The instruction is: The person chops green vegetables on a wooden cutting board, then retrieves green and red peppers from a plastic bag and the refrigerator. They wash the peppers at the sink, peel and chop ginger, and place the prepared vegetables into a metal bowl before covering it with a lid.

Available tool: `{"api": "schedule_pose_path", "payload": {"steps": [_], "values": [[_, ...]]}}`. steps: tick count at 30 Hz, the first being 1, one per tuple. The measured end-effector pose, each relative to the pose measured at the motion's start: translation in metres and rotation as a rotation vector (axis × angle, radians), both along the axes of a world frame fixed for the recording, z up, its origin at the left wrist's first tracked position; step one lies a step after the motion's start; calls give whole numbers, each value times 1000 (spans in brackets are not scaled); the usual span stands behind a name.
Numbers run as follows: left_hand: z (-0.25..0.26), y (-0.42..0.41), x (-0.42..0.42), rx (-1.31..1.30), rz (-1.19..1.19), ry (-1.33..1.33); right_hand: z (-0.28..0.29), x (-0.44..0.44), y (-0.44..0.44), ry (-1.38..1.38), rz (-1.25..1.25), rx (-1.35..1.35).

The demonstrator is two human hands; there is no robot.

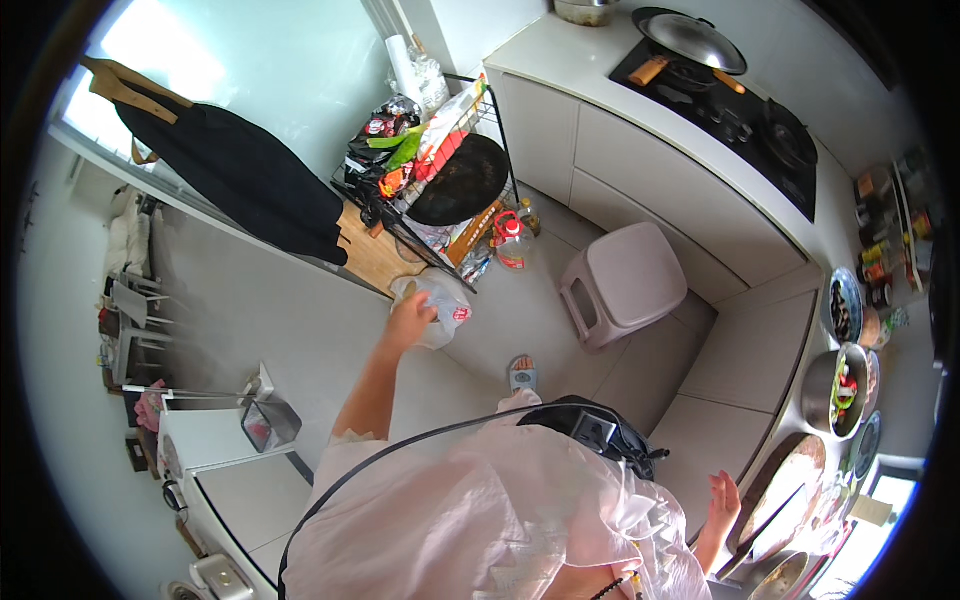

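Observation:
My left hand (pixel 409 322) reaches out over a white plastic bag (pixel 448 300) with red printing, which sits on the floor by a wire rack. Something brownish shows at its fingertips, too small to name, and whether the fingers grip it or the bag is unclear. Low on the right, my right hand (pixel 721 504) is raised with nothing in it, fingers extended. Beside it on the counter lies a round wooden cutting board (pixel 784 480) with a knife (pixel 765 525) across it.
A wire rack (pixel 501 112) holds bags, green vegetables and a dark wok (pixel 465 180). Oil bottles (pixel 511 238) stand below. A pink plastic stool (pixel 634 274) is on the floor ahead. Metal bowl (pixel 832 390) and gas stove (pixel 720 112) occupy the counters; a black apron (pixel 232 165) hangs left.

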State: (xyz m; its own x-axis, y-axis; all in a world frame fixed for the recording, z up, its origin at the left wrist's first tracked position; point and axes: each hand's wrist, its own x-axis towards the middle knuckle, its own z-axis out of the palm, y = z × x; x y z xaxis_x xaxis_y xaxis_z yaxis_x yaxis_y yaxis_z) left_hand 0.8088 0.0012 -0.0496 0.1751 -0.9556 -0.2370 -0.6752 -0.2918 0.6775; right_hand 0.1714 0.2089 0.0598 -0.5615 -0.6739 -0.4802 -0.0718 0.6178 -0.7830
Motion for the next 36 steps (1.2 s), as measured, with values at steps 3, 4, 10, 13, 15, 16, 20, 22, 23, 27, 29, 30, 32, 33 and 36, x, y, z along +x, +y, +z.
{"api": "schedule_pose_path", "payload": {"steps": [3,4,10,13,15,16,20,22,23,27,29,30,32,33,36], "values": [[36,-48,29,-147,115,-36,-15,12,-35,25,68,18],[41,-63,43,-268,89,-151,-19,14,-44,25,98,18],[71,-164,107,-456,118,-441,-35,27,-81,14,182,61],[62,-203,129,-408,104,-596,-35,26,-101,-51,200,62],[58,-219,131,-272,160,-611,-46,13,-109,4,235,103],[64,-228,123,-196,210,-617,-48,11,-115,31,251,119],[46,-237,126,68,278,-535,-49,5,-144,71,275,132],[40,-235,122,101,279,-584,-55,-11,-142,97,316,110],[41,-234,117,77,279,-595,-57,-18,-141,94,328,120],[31,-242,118,-125,276,-600,-73,-34,-133,76,363,108],[38,-242,109,-100,290,-657,-70,-32,-142,70,365,146],[43,-241,107,-149,238,-716,-61,-21,-143,63,352,201],[45,-240,106,-162,201,-706,-60,-14,-142,49,381,223],[46,-240,109,-147,182,-704,-61,-6,-144,21,336,260],[53,-243,116,-185,161,-648,-89,0,-138,-186,119,413]]}}
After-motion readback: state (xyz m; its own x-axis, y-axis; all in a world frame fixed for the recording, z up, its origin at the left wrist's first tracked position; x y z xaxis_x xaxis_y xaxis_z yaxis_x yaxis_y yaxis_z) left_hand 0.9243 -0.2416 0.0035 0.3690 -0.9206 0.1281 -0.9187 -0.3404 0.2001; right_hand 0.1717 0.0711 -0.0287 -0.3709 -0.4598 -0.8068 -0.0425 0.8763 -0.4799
